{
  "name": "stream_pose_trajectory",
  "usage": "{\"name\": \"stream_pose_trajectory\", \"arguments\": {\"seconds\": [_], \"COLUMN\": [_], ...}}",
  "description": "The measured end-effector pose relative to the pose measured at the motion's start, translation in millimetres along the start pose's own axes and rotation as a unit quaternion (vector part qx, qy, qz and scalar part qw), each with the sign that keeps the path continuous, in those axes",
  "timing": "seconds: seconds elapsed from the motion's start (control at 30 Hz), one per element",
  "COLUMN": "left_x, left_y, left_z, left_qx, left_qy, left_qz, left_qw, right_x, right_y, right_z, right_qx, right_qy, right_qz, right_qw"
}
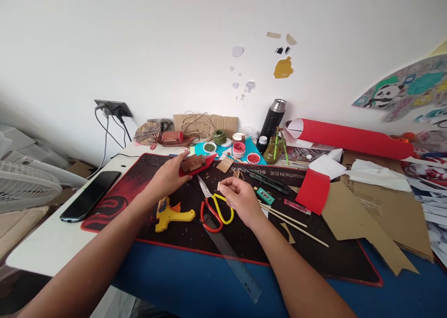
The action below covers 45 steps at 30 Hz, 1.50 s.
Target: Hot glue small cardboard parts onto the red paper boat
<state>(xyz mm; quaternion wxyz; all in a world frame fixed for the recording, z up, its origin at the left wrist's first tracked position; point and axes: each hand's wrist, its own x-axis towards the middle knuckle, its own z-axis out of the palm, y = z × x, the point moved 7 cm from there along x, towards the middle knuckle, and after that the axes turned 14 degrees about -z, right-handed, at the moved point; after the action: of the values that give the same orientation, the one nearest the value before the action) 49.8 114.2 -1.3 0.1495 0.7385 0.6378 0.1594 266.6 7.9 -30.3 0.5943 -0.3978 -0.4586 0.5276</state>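
My left hand [172,174] reaches over the black mat, its fingers around the near side of a small red and brown model boat [194,163]. My right hand [239,198] is pinched on a tiny pale piece [219,186] to the right of the boat. Scissors [217,212] with one red and one yellow handle lie open between the hands, partly over a metal ruler [233,257]. A yellow glue gun [173,216] rests below my left hand. Thin wooden sticks [296,221] lie beside my right wrist.
Open paint jars [239,149] stand on blue paper behind the boat, near a black thermos [273,118]. A box cutter [267,180] and green box [264,195] lie right of centre. Cardboard [359,215] and red paper [313,191] are at right, a phone [91,195] at left.
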Motion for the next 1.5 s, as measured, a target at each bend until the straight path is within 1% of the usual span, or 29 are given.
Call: {"name": "stream_pose_trajectory", "arguments": {"seconds": [0.13, 0.23, 0.3, 0.4, 0.5, 0.6, 0.7, 0.8, 1.03, 1.27, 1.5], "left_x": [3, 5, 5, 4, 1, -4, -11, -18, -26, -27, -31], "left_y": [-1, -1, 3, 20, 44, 59, 67, 70, 68, 70, 72], "left_z": [2.7, -1.8, -7.2, -16.0, -17.0, -9.4, 2.7, 10.7, 17.0, 22.6, 22.7], "left_qx": [-0.022, -0.072, -0.116, -0.165, -0.188, -0.209, -0.231, -0.237, -0.234, -0.248, -0.255], "left_qy": [-0.012, -0.036, -0.059, -0.098, -0.153, -0.188, -0.209, -0.221, -0.247, -0.261, -0.281], "left_qz": [-0.008, -0.02, -0.027, -0.006, 0.031, 0.043, 0.052, 0.061, 0.051, 0.054, 0.051], "left_qw": [1.0, 0.997, 0.991, 0.981, 0.97, 0.959, 0.949, 0.944, 0.939, 0.931, 0.924], "right_x": [2, 2, 2, 3, 8, 14, 18, 18, 12, 8, 5], "right_y": [2, 1, 0, -6, -18, -30, -36, -36, -30, -32, -37], "right_z": [-5, -7, -6, -5, -9, -16, -25, -29, -22, -23, -23], "right_qx": [-0.043, -0.087, -0.1, -0.106, -0.116, -0.133, -0.164, -0.199, -0.258, -0.275, -0.284], "right_qy": [0.0, -0.001, 0.0, 0.011, 0.03, 0.041, 0.054, 0.064, 0.043, 0.042, 0.043], "right_qz": [-0.012, -0.034, -0.042, -0.047, -0.061, -0.075, -0.08, -0.083, -0.103, -0.108, -0.113], "right_qw": [0.999, 0.996, 0.994, 0.993, 0.991, 0.987, 0.982, 0.974, 0.96, 0.954, 0.951]}}
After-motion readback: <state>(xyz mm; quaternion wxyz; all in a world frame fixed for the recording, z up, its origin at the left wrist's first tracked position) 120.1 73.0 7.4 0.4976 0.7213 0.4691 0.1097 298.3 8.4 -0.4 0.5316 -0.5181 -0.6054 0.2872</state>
